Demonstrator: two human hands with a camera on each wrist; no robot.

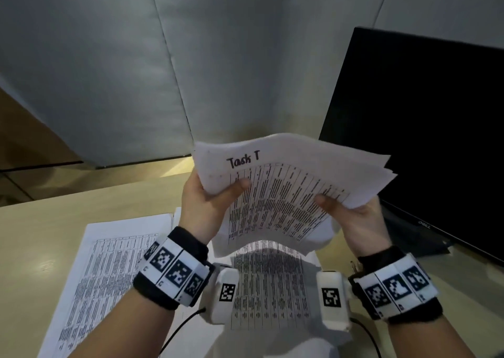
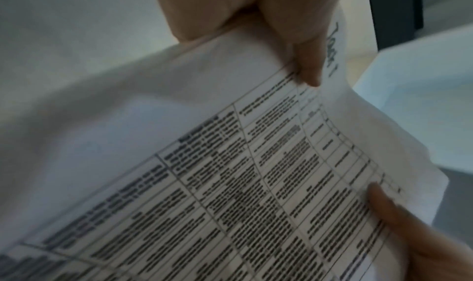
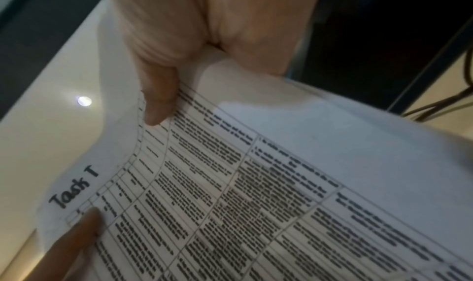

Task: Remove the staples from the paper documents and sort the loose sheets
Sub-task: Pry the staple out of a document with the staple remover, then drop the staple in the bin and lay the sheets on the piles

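Two hands hold one sheaf (image 1: 286, 191) of printed sheets up in the air above the surface (image 1: 41, 229), near the middle of the scene. The left hand (image 1: 203, 207) grips the sheaf's left edge, thumb (image 1: 237, 187) on the printed face just below the handwritten "Task T", the other fingers hidden behind the paper. The right hand (image 1: 354, 218) grips the right edge in the same way, its thumb (image 1: 324, 201) lying on the table of text; the rest of its fingers are behind the sheets. In the left wrist view the left thumb (image 2: 307, 62) presses the top margin, and in the right wrist view the right thumb (image 3: 158, 95) does likewise on its side.

The sheaf's long axis runs left to right between the hands, its heading edge far and tilted upward, its near edge sagging down. At the right far corner the sheets fan apart slightly.

Below, two more printed sheets lie flat on the surface: one (image 1: 101, 270) to the left, one (image 1: 270, 284) directly under the sheaf. A dark monitor (image 1: 425, 128) stands at the right.
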